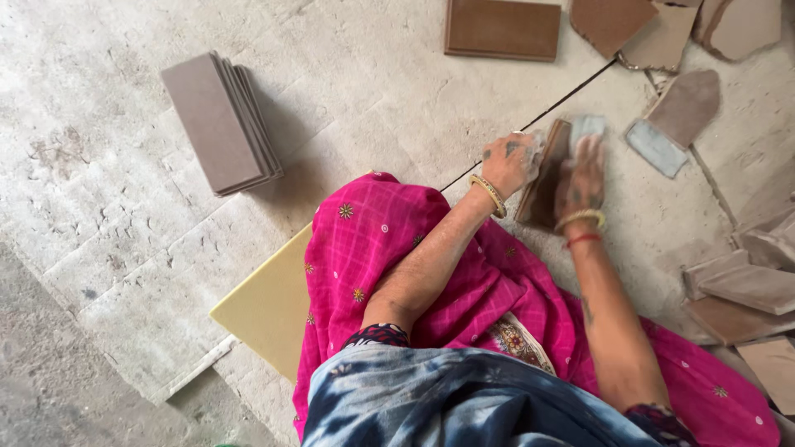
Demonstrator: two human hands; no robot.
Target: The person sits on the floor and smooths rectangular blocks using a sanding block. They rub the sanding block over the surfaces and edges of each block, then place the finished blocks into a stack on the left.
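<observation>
Two hands, the left hand and the right hand, were on one brown tile, with one grey pad at its far edge. One leaning stack of tiles stood at far left; its tiles were too close-set to count. One flat brown slab lay far off. One yellow board lay near. Three bangles showed: one on the left wrist, two on the right.

Soft even daylight, faint shadows; right hand motion-blurred, rest sharp.
</observation>
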